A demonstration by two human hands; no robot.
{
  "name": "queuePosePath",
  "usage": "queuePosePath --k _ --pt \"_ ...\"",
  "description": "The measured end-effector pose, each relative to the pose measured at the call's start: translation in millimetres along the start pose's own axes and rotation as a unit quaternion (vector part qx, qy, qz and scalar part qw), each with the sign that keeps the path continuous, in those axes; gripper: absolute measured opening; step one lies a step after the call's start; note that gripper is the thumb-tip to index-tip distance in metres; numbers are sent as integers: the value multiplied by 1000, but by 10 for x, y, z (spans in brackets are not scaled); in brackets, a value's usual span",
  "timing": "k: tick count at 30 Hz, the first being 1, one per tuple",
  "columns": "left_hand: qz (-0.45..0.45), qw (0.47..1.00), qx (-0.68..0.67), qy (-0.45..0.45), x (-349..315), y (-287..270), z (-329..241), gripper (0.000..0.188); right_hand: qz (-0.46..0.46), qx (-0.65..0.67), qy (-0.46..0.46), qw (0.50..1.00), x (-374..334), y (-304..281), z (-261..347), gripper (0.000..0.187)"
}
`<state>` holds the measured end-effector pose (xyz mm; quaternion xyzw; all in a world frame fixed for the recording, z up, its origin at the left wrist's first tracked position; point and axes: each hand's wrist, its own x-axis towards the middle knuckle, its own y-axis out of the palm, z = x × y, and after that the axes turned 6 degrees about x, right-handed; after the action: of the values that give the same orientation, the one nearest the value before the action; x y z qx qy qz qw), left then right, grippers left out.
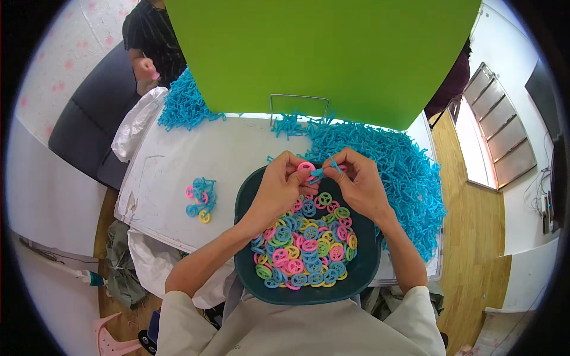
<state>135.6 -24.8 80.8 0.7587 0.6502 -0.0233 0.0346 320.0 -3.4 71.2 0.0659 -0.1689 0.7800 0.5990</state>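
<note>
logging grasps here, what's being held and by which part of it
The left grip pinches a pink wheel, apparently by its rim. The right grip holds a blue piece; exactly where on it cannot be told.

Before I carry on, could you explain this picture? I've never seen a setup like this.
There is no machine here: these are a person's own bare hands, seen from a head-worn fisheye camera looking down, so straight edges bend. The left hand pinches a pink wheel; the right hand holds a blue strip against it. Below them, a dark green basin holds many colourful wheels. On the white table lie heaps of blue strips and, at left, a small cluster of wheels and strips.
</note>
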Motion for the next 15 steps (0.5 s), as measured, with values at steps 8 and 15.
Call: queuePosePath --k 8,15 --pt "-45 990 37 127 30 50 13 13 -44 146 110 982 68 -19 68 16" --pt "-53 985 66 152 9 57 4 20 41 -63 116 990 61 -106 210 21"
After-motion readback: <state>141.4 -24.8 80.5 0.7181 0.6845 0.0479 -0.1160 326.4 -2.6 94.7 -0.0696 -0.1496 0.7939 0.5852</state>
